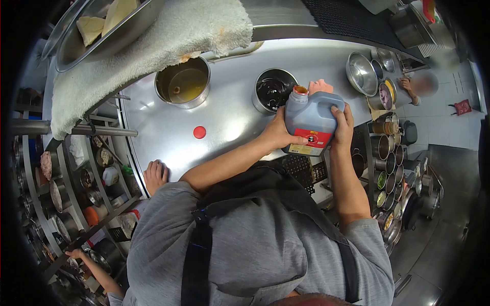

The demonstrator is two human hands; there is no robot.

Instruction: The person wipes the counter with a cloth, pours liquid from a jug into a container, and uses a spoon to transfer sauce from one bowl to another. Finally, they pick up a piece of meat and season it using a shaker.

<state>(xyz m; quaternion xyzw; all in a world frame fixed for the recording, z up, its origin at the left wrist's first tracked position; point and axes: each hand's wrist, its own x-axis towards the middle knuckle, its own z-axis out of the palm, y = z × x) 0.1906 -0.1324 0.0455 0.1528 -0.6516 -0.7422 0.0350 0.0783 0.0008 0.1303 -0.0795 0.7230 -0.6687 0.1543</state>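
Note:
Both my hands hold a grey plastic jug (302, 116) with a red and yellow label, above the front edge of the steel counter. My left hand (277, 130) is wrapped round its lower side, the thumb lying over the label. On the other side, my right hand (343, 122) grips the jug by its handle. The jug's mouth is uncapped and reddish-brown inside. Just behind it stands a steel pot (256, 99) holding glossy, dark, thick sauce (273, 91). A round red cap (199, 132) lies on the counter to the left.
A larger steel pot (191, 104) with yellowish liquid stands back left. Steel bowls (361, 74) are on the right. A towel (204, 30) drapes over the shelf above. Another person's hand (154, 176) rests at the counter's left edge; other hands (76, 253) appear farther off.

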